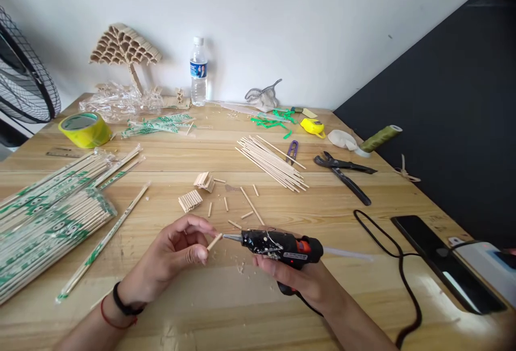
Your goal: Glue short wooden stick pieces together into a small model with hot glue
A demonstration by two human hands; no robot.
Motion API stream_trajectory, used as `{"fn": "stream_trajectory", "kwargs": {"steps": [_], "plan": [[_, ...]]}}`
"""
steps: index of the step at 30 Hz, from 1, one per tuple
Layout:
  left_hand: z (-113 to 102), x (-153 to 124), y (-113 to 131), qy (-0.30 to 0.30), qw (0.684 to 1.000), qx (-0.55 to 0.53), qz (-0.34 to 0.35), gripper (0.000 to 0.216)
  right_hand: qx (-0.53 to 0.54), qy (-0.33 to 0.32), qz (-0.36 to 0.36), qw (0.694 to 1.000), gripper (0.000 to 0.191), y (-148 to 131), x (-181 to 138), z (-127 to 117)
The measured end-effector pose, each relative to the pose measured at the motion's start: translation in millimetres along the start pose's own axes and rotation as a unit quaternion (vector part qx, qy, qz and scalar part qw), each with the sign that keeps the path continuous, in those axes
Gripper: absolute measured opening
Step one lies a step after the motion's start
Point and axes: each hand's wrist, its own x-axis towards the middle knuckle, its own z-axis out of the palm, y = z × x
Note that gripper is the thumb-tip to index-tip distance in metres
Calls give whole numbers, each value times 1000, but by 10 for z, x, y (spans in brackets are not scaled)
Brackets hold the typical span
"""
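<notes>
My left hand (171,257) pinches a short wooden stick piece (214,241) between thumb and fingers. In my right hand (300,278) is a black hot glue gun (282,247); its metal nozzle tip touches the end of the stick piece. A clear glue stick (349,255) pokes out of the gun's back. Just beyond my hands lie several short cut stick pieces (226,204) and two small glued bundles of sticks (190,200) (204,181) on the wooden table (169,157).
Wrapped chopstick packs (48,211) fill the left. Loose bare sticks (272,163), black pliers (342,173), purple snips (293,151), a thread spool (379,138), yellow tape roll (84,129), water bottle (198,71), stick tree model (124,50). Phone (443,262) and black cord (399,265) at right.
</notes>
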Motion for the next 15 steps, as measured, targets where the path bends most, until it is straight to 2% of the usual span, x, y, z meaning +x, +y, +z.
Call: {"fn": "stream_trajectory", "kwargs": {"steps": [5, 15], "plan": [[1, -1, -1, 2, 1000, -5, 2, 35, 14, -36, 3, 999, 25, 2, 1, 96], [7, -14, -47, -8, 1000, -17, -10, 30, 9, -18, 42, 999, 36, 127, -47, 136]]}}
